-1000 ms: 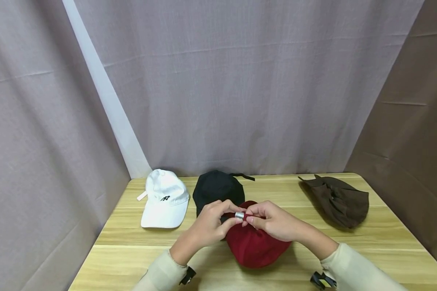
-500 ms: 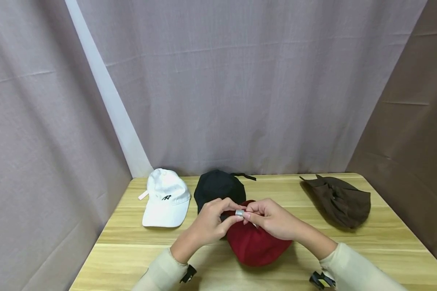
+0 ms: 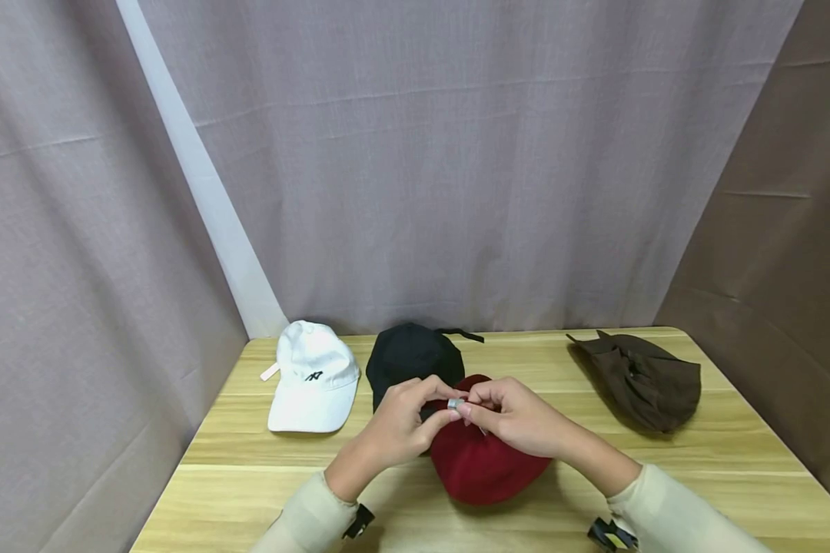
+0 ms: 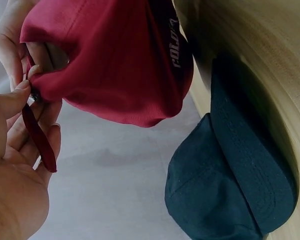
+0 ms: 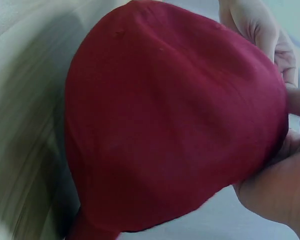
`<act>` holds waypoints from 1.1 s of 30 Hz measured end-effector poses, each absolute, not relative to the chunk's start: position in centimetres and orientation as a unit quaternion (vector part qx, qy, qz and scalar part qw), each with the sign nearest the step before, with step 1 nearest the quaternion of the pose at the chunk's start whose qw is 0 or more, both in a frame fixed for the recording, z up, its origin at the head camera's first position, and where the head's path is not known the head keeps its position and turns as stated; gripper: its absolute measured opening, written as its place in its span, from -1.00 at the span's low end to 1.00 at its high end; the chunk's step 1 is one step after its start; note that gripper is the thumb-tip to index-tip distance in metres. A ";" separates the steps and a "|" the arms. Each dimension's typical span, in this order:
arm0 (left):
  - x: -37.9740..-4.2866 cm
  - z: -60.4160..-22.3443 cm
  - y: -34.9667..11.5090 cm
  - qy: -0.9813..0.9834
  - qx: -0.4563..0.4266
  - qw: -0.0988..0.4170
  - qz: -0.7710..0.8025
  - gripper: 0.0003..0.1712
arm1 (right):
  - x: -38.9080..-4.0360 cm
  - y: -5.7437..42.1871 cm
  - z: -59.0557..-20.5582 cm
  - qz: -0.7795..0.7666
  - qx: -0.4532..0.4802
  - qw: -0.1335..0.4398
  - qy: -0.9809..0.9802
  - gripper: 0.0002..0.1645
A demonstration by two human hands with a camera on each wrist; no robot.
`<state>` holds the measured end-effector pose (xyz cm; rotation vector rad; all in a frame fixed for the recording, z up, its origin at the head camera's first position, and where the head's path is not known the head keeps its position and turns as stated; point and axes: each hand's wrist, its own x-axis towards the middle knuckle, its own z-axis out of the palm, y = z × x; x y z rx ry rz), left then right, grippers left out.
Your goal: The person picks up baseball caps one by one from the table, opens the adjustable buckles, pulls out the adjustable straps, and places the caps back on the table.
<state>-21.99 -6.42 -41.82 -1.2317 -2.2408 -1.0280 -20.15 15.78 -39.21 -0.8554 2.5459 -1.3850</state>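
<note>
Wooden table (image 3: 249, 499). Red cap (image 3: 487, 472): on or just over it, before the black cap (image 3: 411, 353). Left hand (image 3: 404, 422): pinching the silver buckle (image 3: 453, 403). Right hand (image 3: 522, 418): pinching beside it, thumb now covering strap (image 4: 39, 137) exposed a second ago; work apparently centres there.

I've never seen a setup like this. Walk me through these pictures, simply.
There is no machine here, just a person's two bare hands, with a camera worn on the head and one on each wrist. The wide picture comes from the head, looking forward and down. The picture with the red and black caps close up is from the left wrist; the one nearly filled by red cloth is from the right.

On the table lie a white cap, a black cap and a brown hat. The left hand and right hand pinch the red cap at its strap and silver buckle.
</note>
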 end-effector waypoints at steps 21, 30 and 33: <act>-21.9 -41.8 -6.6 -0.792 -0.443 0.174 -0.383 -0.82 | -20.1 16.0 -39.1 -0.461 -0.295 0.077 0.833 -0.71; -21.7 -41.6 -6.8 -0.794 -0.426 0.148 -0.409 -0.82 | -20.2 16.1 -39.0 -0.466 -0.319 0.096 0.820 -0.73; -21.7 -41.6 -6.9 -0.793 -0.425 0.137 -0.415 -0.82 | -20.3 16.2 -39.0 -0.470 -0.326 0.108 0.813 -0.72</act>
